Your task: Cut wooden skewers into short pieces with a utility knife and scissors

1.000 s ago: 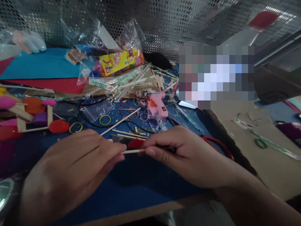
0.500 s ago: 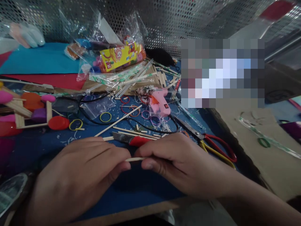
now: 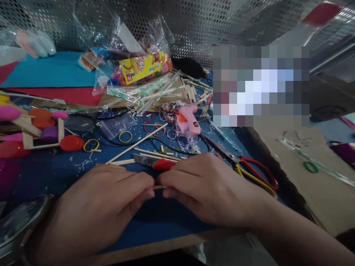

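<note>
Wooden stick (image 3: pixel 159 187), long axis left to right, in tight pinch of left hand (image 3: pixel 102 201) and right hand (image 3: pixel 209 188)

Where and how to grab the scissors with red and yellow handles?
Likely best by the red loop of the red-and-yellow-handled metal scissors, from the right: the blades point away, the loops lie nearer the person, and the right hand crowds the yellow loop.

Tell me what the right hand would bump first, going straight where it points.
Probably the left hand, facing the right hand across a short visible bit of wooden stick, though depth is unclear.
</note>
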Demonstrator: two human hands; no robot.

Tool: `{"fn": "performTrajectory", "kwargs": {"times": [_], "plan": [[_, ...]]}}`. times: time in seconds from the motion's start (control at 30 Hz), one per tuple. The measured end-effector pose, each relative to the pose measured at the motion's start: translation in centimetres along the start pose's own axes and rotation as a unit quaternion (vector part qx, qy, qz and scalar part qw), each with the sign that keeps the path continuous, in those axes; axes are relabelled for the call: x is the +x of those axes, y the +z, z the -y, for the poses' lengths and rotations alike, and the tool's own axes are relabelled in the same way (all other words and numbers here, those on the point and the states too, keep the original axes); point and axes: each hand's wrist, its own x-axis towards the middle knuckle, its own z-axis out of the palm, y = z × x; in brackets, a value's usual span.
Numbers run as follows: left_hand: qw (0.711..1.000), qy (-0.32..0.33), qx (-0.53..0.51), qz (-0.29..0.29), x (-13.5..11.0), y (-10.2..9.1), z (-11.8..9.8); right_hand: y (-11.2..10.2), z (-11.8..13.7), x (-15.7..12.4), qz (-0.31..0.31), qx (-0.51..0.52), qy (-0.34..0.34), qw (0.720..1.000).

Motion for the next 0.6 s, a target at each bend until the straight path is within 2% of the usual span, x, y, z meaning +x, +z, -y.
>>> {"fn": "performTrajectory", "kwargs": {"times": [0.23,0.6], "plan": [[0.996,-0.024,-0.071,0.054,0.05,-0.15,0.03,-0.2,0.04,-0.19,0.032,0.067,0.027,0.997],[0.992,-0.002,-0.112,0.053,-0.69,-0.35,0.29,-0.21,-0.28,-0.13,0.018,0.197,-0.004,0.98]]}}
